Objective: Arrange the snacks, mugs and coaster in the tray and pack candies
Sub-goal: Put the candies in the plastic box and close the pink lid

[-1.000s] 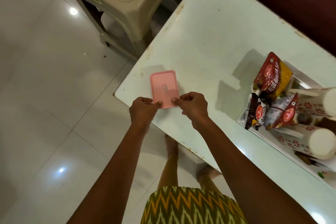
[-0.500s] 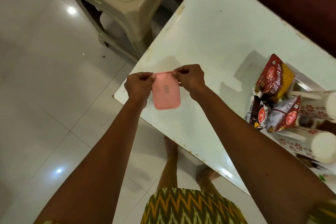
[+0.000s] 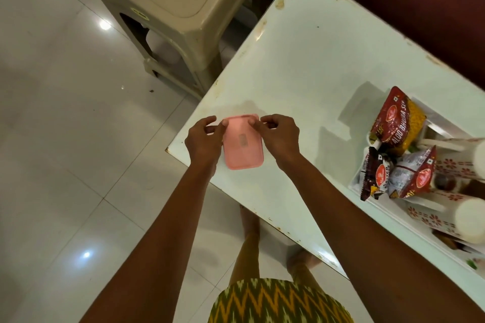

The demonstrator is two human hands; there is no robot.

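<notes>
A person stands at the corner of a white table (image 3: pixel 301 65), seen from above through a head-worn camera. Both bare arms reach forward to a small pink box (image 3: pixel 242 144) with rounded corners, lying flat on the table near its corner edge. The left hand (image 3: pixel 203 140) presses its thumb and fingertips onto the box's far left corner; the right hand (image 3: pixel 280 136) does the same at the far right corner, so both hands pinch the box's far end (whether they are pressing or lifting cannot be told). Well to the right, a white tray (image 3: pixel 357 178) holds upright snack packets (image 3: pixel 393 123), red, yellow and silver, with two floral mugs (image 3: pixel 446 217) lying beside them. A beige plastic stool (image 3: pixel 178 8) stands on the glossy tiled floor beyond the table
</notes>
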